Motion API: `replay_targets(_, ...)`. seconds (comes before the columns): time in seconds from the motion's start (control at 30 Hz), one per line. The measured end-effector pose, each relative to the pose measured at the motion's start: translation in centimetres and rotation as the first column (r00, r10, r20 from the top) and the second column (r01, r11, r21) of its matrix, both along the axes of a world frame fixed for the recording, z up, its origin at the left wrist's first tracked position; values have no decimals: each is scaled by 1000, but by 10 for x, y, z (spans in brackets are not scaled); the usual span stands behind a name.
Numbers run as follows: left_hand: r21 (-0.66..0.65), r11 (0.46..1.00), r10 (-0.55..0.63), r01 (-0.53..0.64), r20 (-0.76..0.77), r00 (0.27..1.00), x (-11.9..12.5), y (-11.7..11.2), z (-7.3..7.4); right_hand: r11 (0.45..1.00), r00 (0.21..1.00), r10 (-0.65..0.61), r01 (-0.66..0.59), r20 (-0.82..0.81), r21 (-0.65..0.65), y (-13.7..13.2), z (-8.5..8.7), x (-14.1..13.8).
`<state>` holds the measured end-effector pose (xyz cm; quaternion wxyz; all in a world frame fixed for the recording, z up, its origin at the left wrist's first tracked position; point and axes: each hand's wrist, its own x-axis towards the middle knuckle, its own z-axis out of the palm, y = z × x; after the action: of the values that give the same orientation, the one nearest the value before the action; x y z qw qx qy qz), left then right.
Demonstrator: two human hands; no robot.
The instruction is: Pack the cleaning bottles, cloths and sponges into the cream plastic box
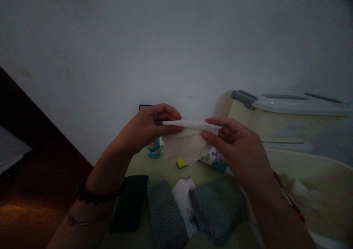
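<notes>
Between my two hands hangs a thin white tissue, its top edge folded or rolled into a narrow strip. My left hand pinches that strip near its left end, thumb in front and fingers behind. Toward the right end, my right hand grips it the same way, with the thumb below the fold. The loose part of the tissue drops down, partly covering a small yellow sponge and a bottle of blue liquid behind it.
Below lie a dark green flat object, two grey-green textured cloths and a crumpled white tissue. A printed package sits behind my right hand. At right stand a lidded bin and an open pale container. A wall rises behind.
</notes>
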<state>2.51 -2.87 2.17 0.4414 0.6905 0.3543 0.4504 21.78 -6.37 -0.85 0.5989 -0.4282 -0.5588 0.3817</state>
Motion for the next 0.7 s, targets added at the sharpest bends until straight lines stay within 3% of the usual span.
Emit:
replay_targets(0.2, 22, 1000, 0, 3, -99, 995, -3, 2, -3, 1000, 1000, 9, -9, 6, -2, -1, 1, 0)
replay_targets(0.47, 4, 1000, -30, 30, -31, 999, -3, 4, -5, 1000, 992, 16, -15, -123, 3, 1, -2, -1)
replay_targets(0.7, -30, 996, -82, 81, -51, 995, -1, 1, -3, 1000, 995, -20, 18, -96, -23, -2, 0, -2)
